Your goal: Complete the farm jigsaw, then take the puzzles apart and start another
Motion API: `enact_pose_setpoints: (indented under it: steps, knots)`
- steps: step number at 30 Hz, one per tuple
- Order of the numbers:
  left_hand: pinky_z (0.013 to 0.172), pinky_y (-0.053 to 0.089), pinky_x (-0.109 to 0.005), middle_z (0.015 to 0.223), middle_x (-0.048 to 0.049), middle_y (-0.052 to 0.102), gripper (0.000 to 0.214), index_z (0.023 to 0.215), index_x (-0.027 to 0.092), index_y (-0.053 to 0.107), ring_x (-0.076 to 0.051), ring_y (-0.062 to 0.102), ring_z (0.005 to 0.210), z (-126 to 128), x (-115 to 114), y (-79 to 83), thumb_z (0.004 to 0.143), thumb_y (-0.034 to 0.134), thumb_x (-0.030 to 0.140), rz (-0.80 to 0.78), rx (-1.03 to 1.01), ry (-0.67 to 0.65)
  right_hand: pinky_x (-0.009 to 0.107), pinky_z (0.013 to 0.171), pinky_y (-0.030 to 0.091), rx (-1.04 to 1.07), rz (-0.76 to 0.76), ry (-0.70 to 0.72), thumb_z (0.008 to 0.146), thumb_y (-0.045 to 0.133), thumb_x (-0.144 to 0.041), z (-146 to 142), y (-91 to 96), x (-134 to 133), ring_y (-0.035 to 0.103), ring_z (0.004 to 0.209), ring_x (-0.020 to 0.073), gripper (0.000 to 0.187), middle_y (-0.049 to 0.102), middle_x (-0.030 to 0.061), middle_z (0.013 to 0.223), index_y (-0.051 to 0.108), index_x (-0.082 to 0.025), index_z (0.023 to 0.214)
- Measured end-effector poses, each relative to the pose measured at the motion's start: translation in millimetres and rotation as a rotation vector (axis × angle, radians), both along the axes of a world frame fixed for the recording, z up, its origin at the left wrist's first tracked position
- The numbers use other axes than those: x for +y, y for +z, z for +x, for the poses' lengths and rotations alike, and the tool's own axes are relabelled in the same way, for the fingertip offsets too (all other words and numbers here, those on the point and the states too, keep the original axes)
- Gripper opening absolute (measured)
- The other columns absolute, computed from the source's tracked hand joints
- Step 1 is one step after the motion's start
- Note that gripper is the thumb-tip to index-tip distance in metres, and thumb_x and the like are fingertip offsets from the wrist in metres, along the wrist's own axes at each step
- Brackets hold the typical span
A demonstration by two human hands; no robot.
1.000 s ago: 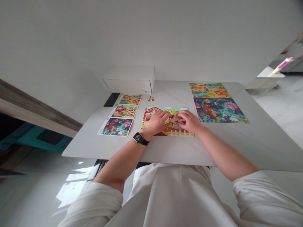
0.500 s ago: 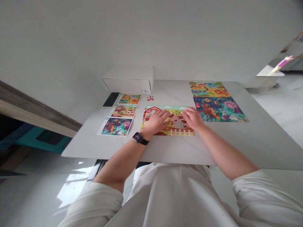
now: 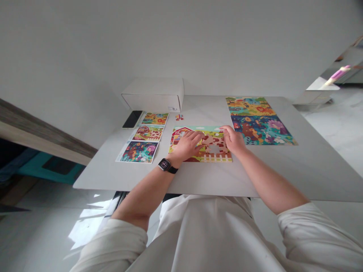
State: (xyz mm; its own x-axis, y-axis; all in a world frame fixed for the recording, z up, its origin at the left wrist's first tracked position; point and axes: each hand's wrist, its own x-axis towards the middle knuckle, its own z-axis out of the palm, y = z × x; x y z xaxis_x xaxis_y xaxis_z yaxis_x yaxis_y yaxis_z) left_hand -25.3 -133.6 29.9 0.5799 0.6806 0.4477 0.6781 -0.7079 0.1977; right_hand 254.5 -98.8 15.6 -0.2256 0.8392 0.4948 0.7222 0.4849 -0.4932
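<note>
A farm-scene jigsaw puzzle [image 3: 210, 158] lies in the middle of the table, with a red barn at its left and a white fence along its near edge. Grey table shows through a gap in its right half. Across its middle rests my left hand [image 3: 189, 143], open, fingers spread on the pieces; part of the picture is hidden under it. At the puzzle's right edge is my right hand [image 3: 234, 139], open, its fingers reaching over the upper right corner with nothing visible in them. A few loose puzzle pieces [image 3: 179, 117] lie beyond the puzzle's far left side.
To the left are three picture cards [image 3: 138, 152] in a column and a dark phone [image 3: 132, 119]. Behind them stands a white box [image 3: 153, 101] against the wall. Two assembled puzzles [image 3: 259, 128], one savanna and one forest, lie joined at the right on the table [image 3: 309, 170].
My right hand has shifted slightly right, from over the puzzle's pieces to its right edge, uncovering more of the picture. My left hand has stayed in place.
</note>
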Motion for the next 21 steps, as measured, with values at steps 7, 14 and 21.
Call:
enact_pose_setpoints:
  steps: [7,14,21]
  knots:
    - [0.11,0.05,-0.047,0.136,-0.0137,0.072,0.027,0.129,0.021,0.064,-0.03,0.066,0.128,0.1,0.2,0.3,0.103,0.063,0.029,0.027,-0.033,-0.011,0.036,0.076,0.054,-0.016,0.103,0.071,0.111,0.041,-0.056,-4.3,2.5,-0.6,0.074,0.081,0.0266,0.047,0.078,0.0078,0.084,0.071,-0.025,0.095]
    - [0.107,0.052,-0.049,0.135,-0.0152,0.072,0.033,0.133,0.02,0.062,-0.032,0.067,0.124,-1.2,1.3,-0.8,0.103,0.064,0.034,0.025,-0.06,0.001,0.036,0.076,0.054,-0.046,0.065,0.088,0.111,0.04,-0.055,-3.3,-0.4,1.5,0.071,0.079,0.026,0.049,0.072,0.006,0.075,0.072,-0.026,0.089]
    - [0.104,0.053,-0.047,0.131,-0.0141,0.074,0.033,0.131,0.021,0.062,-0.031,0.068,0.118,-1.6,1.3,-0.9,0.102,0.067,0.034,0.041,-0.076,-0.007,0.042,0.101,0.058,0.031,0.027,0.305,0.105,0.054,-0.029,-5.1,7.2,-4.2,0.072,0.113,0.0266,0.021,0.076,0.0096,0.118,0.067,-0.027,0.121]
